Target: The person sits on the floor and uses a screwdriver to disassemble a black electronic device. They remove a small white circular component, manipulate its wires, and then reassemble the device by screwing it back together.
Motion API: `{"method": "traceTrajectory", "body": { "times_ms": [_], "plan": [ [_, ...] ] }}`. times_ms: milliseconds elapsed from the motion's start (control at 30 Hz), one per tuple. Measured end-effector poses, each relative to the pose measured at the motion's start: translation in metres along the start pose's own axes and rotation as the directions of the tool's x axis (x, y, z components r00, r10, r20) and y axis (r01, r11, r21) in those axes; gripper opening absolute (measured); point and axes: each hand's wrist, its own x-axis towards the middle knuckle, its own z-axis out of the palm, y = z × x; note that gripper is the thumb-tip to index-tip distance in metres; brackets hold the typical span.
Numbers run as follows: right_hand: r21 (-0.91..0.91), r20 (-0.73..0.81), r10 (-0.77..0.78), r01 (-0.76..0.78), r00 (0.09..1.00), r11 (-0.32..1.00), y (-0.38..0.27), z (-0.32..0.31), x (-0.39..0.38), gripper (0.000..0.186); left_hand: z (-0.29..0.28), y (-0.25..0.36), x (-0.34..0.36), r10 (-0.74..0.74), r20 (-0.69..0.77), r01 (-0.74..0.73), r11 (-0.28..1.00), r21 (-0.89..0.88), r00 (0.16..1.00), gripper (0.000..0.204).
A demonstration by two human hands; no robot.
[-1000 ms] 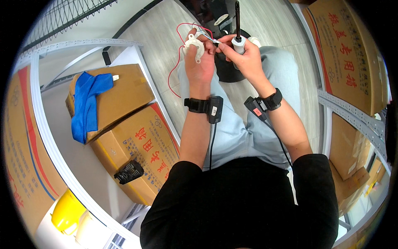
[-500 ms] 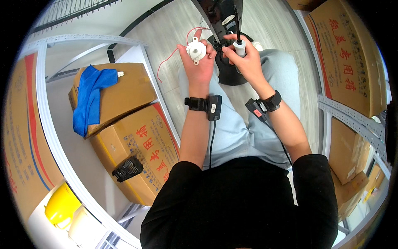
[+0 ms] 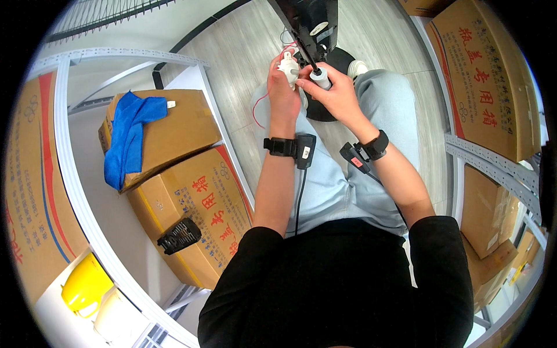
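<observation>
My left hand (image 3: 282, 95) is closed on a small white round motor (image 3: 288, 68) with mounting ears, a short shaft and thin red wires (image 3: 255, 110). The motor is turned on its side, its shaft facing right. Close by on the right, my right hand (image 3: 342, 98) grips a screwdriver (image 3: 319, 78) by its pale grey handle. The dark shaft of the screwdriver slants up and left in front of a glossy black upright housing (image 3: 316, 20). Fingertips of my right hand reach close to the motor; whether they touch it I cannot tell. Beneath is a round black base (image 3: 322, 113).
At left, a white shelf rack (image 3: 75, 174) holds cardboard boxes (image 3: 180, 124), a blue cloth (image 3: 130, 136) and a black slotted part (image 3: 180, 236). A yellow container (image 3: 86, 285) sits lower left. More boxes (image 3: 478, 81) fill a rack at right. Cables run from both wristbands.
My left hand has turned the motor from face-up onto its side. My right hand has moved down and left toward it, and the screwdriver now tilts left. The red wire has swung right.
</observation>
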Motion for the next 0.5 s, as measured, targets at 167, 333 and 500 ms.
{"method": "traceTrajectory", "body": {
  "times_ms": [167, 333, 500],
  "plan": [
    [0.085, -0.028, 0.168, -0.165, 0.985, 0.983, 0.005, -0.003, 0.002, 0.016, 0.023, 0.009, -0.003, -0.006, -0.011, 0.008, 0.982, 0.186, 1.000, 0.068],
    [0.360, -0.007, 0.229, -0.212, 0.973, 0.909, 0.009, -0.014, 0.008, 0.023, 0.032, 0.026, -0.005, -0.053, 0.077, 0.039, 0.985, 0.169, 0.996, 0.079],
    [0.586, 0.119, 0.268, -0.285, 0.956, 0.758, 0.016, -0.019, 0.011, 0.021, 0.035, 0.028, -0.006, -0.060, 0.067, 0.049, 0.987, 0.153, 0.996, 0.073]
  ]
}}
